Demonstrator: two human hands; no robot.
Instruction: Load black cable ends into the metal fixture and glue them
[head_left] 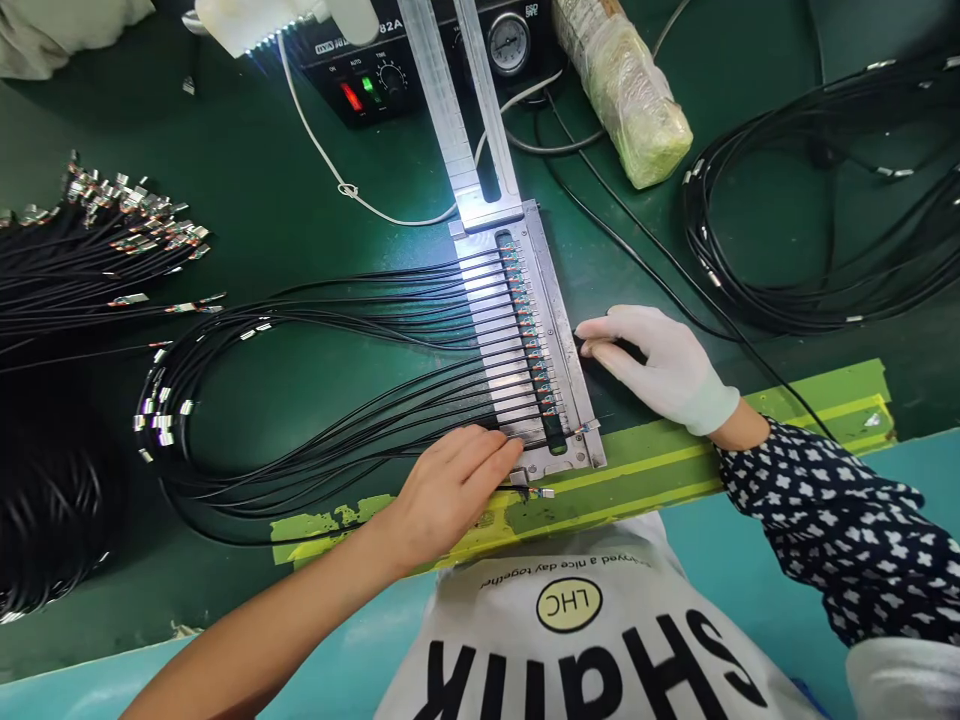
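A metal fixture plate (504, 375) lies on the green table. Across it run several black cables (405, 318), their stripped, connector-tipped ends lined up over a slot. My left hand (454, 490), bare, is closed at the plate's near end, thumb and fingertips on a black cable whose connector end (589, 427) points right over the plate. Just below, another cable end (541, 493) sticks out past the fingers. My right hand (660, 365), in a white glove, pinches thumb and fingers together beside the plate's right edge. A small dark bit shows at its fingertips, too hidden to name.
Behind the fixture stands a black control box (390, 80) with lit switches and a gauge (508, 45). A wrapped bundle (630, 100) lies right of it. Piled cable ends (135, 215) are at left; a cable coil (705, 240) is at right. Yellow-green tape (667, 455) lines the near edge.
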